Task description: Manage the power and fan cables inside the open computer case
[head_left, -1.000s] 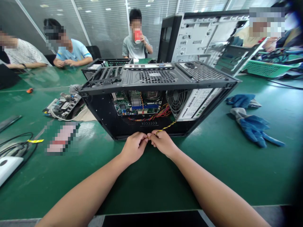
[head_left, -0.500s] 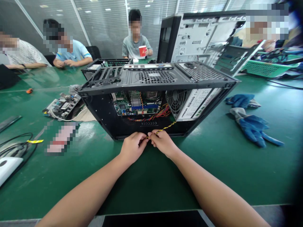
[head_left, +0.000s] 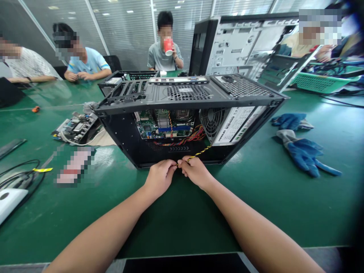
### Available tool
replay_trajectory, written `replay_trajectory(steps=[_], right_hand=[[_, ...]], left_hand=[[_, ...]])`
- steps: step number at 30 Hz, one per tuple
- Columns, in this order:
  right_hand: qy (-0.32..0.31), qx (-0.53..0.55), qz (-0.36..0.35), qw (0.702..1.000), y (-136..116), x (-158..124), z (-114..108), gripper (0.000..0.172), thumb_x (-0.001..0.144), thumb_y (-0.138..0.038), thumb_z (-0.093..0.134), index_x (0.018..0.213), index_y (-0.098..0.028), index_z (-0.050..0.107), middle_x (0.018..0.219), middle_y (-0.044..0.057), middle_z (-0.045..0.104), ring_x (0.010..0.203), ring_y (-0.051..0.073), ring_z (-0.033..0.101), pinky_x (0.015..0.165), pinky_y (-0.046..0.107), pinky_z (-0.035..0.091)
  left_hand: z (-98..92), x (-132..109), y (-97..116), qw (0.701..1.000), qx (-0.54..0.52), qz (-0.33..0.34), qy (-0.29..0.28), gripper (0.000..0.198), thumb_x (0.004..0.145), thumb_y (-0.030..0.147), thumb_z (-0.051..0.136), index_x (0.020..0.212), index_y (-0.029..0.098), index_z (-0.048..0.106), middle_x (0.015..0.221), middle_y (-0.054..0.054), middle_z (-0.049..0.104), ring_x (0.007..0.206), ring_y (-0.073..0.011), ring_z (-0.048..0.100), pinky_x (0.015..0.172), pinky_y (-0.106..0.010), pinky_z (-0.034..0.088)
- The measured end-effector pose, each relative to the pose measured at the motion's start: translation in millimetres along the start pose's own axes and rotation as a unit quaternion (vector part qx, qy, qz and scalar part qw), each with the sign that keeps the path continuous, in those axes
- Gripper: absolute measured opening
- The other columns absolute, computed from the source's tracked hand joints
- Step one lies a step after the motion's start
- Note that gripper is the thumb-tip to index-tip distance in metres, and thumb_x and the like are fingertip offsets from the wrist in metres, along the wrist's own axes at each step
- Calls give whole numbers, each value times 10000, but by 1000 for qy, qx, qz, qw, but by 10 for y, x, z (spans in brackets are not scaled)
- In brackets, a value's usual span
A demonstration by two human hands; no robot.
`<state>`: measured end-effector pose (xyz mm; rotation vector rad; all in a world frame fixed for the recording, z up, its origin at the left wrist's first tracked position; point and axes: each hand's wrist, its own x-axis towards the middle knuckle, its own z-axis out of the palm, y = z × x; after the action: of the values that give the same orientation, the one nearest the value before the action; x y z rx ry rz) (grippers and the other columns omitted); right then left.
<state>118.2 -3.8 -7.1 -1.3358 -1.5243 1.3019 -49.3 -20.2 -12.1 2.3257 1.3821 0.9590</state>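
Note:
An open black computer case stands before me, its open side facing me. Inside are a green motherboard, a power supply with its fan, and a bundle of red and yellow wires. From the power supply a twisted yellow-and-black cable runs down to my hands at the case's lower front edge. My left hand pinches the cable near its end. Close beside it, my right hand grips the same cable with curled fingers. The cable's end is hidden by my fingers.
Blue work gloves lie to the right. A second case and a green basket of cables stand behind. Loose circuit parts, a blurred flat object and black cables lie left. Several people sit around the table.
The person across the table has raised the red cup to their mouth. My hands stay in place on the cable, with only slight finger movement.

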Motion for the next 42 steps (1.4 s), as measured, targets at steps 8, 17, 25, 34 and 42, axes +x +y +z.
replay_trajectory(steps=[8, 17, 25, 34, 42], right_hand=[[10, 19, 15, 1000, 28, 11, 11, 266, 865, -359, 543, 657, -194, 551, 524, -33, 513, 466, 108, 495, 479, 234, 380], [16, 23, 19, 999, 31, 6, 15, 276, 877, -340, 537, 648, -188, 562, 506, -32, 516, 453, 107, 493, 472, 234, 372], [10, 22, 23, 999, 34, 12, 13, 280, 874, -357, 550, 649, -192, 561, 522, -27, 520, 460, 109, 495, 476, 236, 385], [13, 30, 13, 999, 33, 12, 13, 293, 873, -377, 554, 648, -190, 555, 520, -28, 509, 459, 108, 488, 472, 238, 371], [15, 57, 24, 998, 10, 3, 8, 290, 855, -384, 572, 646, -182, 561, 517, -32, 500, 450, 101, 467, 466, 240, 358]], left_hand=[[23, -9, -62, 999, 39, 38, 6, 18, 895, 207, 652, 906, 199, 640, 816, -11, 721, 749, -161, 690, 681, -268, 530], [6, -25, -71, 994, 89, 54, -17, 131, 846, 256, 724, 933, 201, 644, 814, -20, 717, 740, -172, 691, 657, -265, 527], [20, -42, -70, 992, 112, 58, -14, 108, 933, 173, 547, 943, 194, 653, 812, -35, 716, 718, -166, 681, 663, -268, 526], [4, -32, -31, 993, 104, 62, -13, 162, 952, 151, 494, 993, 166, 650, 839, -69, 714, 755, -197, 684, 720, -324, 556], [2, -29, -36, 995, 58, 75, 33, 175, 950, 153, 521, 1013, 177, 683, 992, -80, 687, 856, -176, 672, 773, -297, 566]])
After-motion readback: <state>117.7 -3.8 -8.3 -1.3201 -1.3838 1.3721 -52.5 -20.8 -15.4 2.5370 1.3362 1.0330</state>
